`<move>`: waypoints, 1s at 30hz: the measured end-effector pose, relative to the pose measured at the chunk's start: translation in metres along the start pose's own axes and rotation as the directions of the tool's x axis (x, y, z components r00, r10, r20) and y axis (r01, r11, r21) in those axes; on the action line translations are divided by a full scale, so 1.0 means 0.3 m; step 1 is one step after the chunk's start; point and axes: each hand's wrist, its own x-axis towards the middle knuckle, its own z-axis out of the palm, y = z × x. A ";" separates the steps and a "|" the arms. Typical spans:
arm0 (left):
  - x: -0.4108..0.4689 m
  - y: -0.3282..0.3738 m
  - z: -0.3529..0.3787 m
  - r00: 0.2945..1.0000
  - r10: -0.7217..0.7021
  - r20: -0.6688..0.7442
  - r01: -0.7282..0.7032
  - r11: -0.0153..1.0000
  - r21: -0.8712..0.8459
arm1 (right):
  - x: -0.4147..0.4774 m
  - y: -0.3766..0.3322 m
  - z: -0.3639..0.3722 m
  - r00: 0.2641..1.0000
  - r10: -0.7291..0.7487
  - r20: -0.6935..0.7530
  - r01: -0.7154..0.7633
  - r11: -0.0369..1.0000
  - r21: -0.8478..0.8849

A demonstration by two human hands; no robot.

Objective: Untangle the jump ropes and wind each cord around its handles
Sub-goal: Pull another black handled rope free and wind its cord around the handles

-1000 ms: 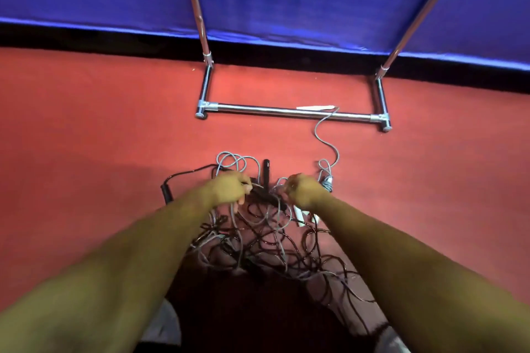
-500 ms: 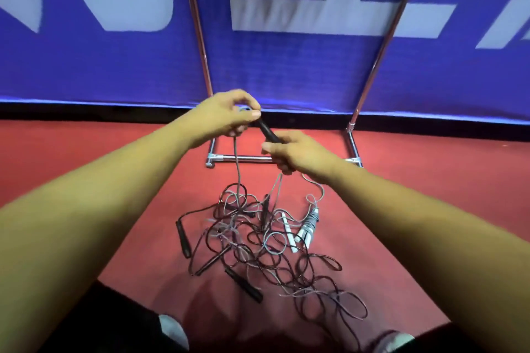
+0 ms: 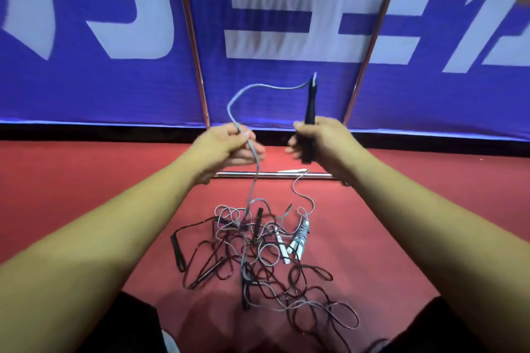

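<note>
Curled tight round the lower part of a black handle, the right hand holds it upright in front of the chest, its tapered tip pointing up against the blue banner; a grey cord leaves that tip, arcs over to the left and drops into the left hand, whose thumb and fingers pinch it; both hands are raised at about the same height, near each other but apart; below the left hand the cord hangs down, fairly straight, into the tangle of jump ropes lying on the red floor between the person's forearms; the tangle mixes grey and dark cords in many crossing loops, and which cord belongs to which handle cannot be told; a second black handle lies at the tangle's left edge, attached to a dark cord; on the right side lies a bundle of pale handles wrapped in grey cord, with one loose white handle just beside it; behind the hands a chrome base bar rests on the floor, and slanted chrome uprights rise in front of the banner with its large white characters.
</note>
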 end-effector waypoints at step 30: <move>0.035 0.026 0.073 1.000 -0.021 0.022 0.024 0.984 -0.177 | 0.010 0.039 -0.030 0.977 0.133 0.170 -0.113 0.986 -0.121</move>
